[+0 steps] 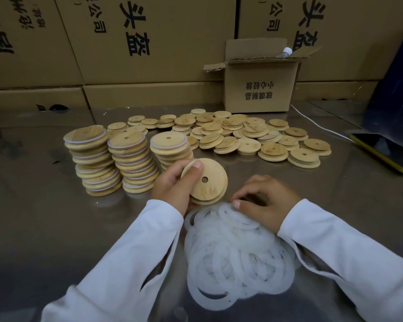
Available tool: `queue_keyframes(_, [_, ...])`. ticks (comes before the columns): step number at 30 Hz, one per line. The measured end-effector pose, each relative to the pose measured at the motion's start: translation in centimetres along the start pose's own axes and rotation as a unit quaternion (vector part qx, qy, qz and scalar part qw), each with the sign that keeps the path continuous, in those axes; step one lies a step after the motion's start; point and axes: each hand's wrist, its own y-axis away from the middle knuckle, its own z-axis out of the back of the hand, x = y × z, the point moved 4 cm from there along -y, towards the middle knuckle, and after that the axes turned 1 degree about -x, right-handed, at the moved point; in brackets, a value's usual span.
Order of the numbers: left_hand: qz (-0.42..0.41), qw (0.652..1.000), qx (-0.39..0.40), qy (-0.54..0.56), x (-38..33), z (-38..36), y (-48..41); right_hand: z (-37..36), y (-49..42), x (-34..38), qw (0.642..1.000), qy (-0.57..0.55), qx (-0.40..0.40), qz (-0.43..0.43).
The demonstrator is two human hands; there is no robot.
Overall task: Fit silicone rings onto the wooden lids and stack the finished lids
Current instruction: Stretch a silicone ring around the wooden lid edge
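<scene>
My left hand (172,182) grips a round wooden lid (207,182) with a centre hole, held tilted above the table, thumb on its upper rim. Just right of it, my right hand (263,198) rests on a heap of white silicone rings (237,252), fingers curled and pinching at a ring on the top of the heap. Three stacks of lids with white rings fitted (130,159) stand to the left behind my left hand. Several bare wooden lids (242,133) lie spread across the table farther back.
A small open cardboard box (258,87) stands behind the loose lids, with a bottle cap showing inside. Large cartons (149,43) wall off the back. A phone (386,152) with a white cable lies at the right edge. The table surface (56,228) is shiny metal.
</scene>
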Motion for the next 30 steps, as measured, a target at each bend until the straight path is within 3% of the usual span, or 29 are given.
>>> queue_keyframes(7, [0.019, 0.999, 0.010, 0.036, -0.2, -0.2, 0.0, 0.2, 0.0, 0.4, 0.999, -0.048, -0.024, 0.005])
queue_keyframes(10, [0.042, 0.993, 0.024, 0.103, -0.3, -0.3, 0.1, 0.4, 0.1, 0.6, 0.995, -0.092, -0.035, 0.004])
queue_keyframes(13, [0.065, 0.986, 0.036, 0.151, -0.2, -0.4, 0.2, 1.1, 0.2, 1.2, 0.978, -0.197, -0.064, 0.016])
queue_keyframes(18, [0.079, 0.984, 0.076, 0.138, 0.1, -0.9, 0.6, 1.8, 0.3, 2.0, 0.937, -0.316, -0.145, 0.039])
queue_keyframes(24, [0.153, 0.967, 0.108, 0.175, 0.3, -1.7, 1.1, 1.5, 0.4, 2.1, 0.922, -0.337, -0.188, -0.014])
queue_keyframes(30, [0.092, 0.973, 0.186, 0.102, 0.1, -2.3, 1.8, 1.3, 0.7, 2.3, 0.917, -0.340, -0.206, -0.025])
